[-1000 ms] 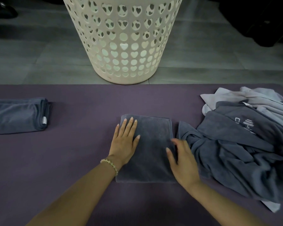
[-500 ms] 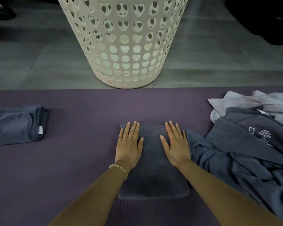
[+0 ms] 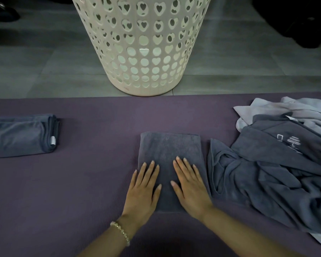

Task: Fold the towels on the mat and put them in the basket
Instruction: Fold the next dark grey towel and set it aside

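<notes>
- A dark grey folded towel (image 3: 169, 151) lies flat on the purple mat (image 3: 93, 182), directly under both hands. It is a neat rectangle, and its far half reaches out beyond the fingertips.
- The left hand (image 3: 143, 191) rests palm down on the near left part of this towel. Its fingers are straight and slightly spread, and its outer side lies over the towel's left edge.
- The right hand (image 3: 191, 188) rests palm down on the near right part, also with straight fingers and gripping nothing. The two hands lie side by side with a narrow strip of towel between the thumbs.
- A beaded bracelet (image 3: 121, 232) sits on the left wrist.
- Just to the right of the right hand there is a crumpled pile of dark grey towels (image 3: 267, 173). Its nearest fold lies just beside the folded towel's right edge. One of them carries a pale printed mark (image 3: 289, 142), which I cannot read.
- A light grey towel (image 3: 285, 108) lies partly under this pile, on its far side.
- Well to the left of the left hand, another folded blue-grey towel (image 3: 20, 136) lies on the mat. A small white label (image 3: 53, 140) shows at its right end.
- Straight ahead of the hands, beyond the far edge of the mat, a cream plastic basket (image 3: 143, 52) with heart-shaped holes stands upright on the grey tiled floor (image 3: 35, 62).
</notes>
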`<state>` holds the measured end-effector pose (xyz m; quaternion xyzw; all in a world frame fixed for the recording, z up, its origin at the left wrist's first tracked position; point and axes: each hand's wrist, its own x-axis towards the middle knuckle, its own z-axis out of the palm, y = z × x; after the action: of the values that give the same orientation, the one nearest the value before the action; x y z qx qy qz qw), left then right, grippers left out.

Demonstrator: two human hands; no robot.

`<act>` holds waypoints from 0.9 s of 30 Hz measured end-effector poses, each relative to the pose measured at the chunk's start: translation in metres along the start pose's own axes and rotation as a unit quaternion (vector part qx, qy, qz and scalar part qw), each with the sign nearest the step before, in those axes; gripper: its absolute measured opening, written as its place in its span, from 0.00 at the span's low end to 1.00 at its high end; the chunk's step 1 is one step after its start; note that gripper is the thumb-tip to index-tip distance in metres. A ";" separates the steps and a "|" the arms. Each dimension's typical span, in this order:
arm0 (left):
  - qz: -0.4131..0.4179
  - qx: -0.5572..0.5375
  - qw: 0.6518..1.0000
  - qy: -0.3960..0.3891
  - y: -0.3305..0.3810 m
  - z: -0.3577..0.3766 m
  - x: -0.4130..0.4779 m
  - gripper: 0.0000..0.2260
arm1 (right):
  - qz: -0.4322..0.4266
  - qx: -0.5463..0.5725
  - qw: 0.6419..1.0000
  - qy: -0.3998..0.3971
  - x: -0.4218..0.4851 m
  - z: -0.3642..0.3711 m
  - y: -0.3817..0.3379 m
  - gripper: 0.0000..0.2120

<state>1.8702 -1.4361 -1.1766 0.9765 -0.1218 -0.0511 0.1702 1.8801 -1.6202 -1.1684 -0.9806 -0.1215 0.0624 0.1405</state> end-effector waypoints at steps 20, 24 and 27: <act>-0.308 -0.332 0.891 -0.029 0.000 -0.050 0.050 0.21 | 0.375 0.353 0.857 -0.020 0.043 -0.053 0.027 0.32; -0.368 -0.494 0.785 -0.068 -0.003 -0.051 0.066 0.20 | 0.395 0.345 0.847 -0.091 0.056 -0.065 0.024 0.34; -0.369 -0.499 0.782 -0.062 -0.016 -0.047 0.063 0.14 | 0.405 0.376 0.824 -0.120 0.061 -0.069 0.026 0.34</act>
<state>1.9412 -1.4226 -1.1421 0.7204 0.2803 -0.2237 0.5936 1.9556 -1.6466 -1.1156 -0.7974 0.3041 0.2714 0.4450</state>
